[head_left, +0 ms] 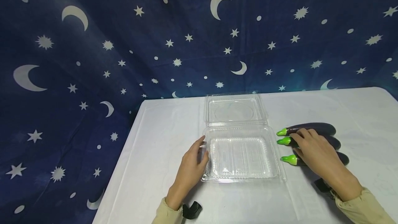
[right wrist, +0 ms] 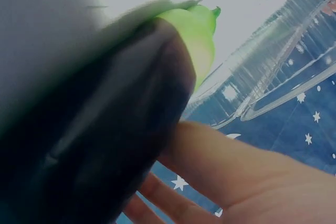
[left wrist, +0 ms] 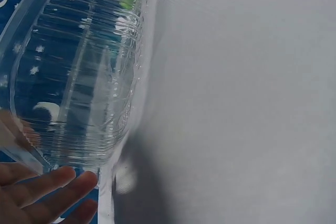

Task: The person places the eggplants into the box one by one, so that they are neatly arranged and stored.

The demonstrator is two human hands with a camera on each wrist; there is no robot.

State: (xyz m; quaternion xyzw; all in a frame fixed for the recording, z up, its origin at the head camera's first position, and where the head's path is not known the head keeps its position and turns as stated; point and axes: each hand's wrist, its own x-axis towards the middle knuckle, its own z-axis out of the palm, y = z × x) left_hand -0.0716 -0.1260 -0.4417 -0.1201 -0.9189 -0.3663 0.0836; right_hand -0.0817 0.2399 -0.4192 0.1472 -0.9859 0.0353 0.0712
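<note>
A clear plastic clamshell container (head_left: 242, 179) lies with its lid (head_left: 231, 110) folded back. My left hand (head_left: 190, 167) is at its left side, fingers fairly straight and the thumb overlapping the rim; the left wrist view has the fingertips (left wrist: 86, 179) right by the container corner. Three dark eggplants with bright green stems lie right of the container: a far one (head_left: 317, 126), a middle one (head_left: 334, 142) and a near one (head_left: 343, 158). My right hand (head_left: 317, 151) holds the middle eggplant, fingers over its far side and thumb on the near side. The near eggplant (right wrist: 121, 108) hides part of this grip in the right wrist view.
White cloth covers the table (head_left: 161, 141). A dark blue curtain (head_left: 186, 27) with moons and stars hangs behind it and along the left. Black wrist straps (head_left: 192, 211) are by both sleeves.
</note>
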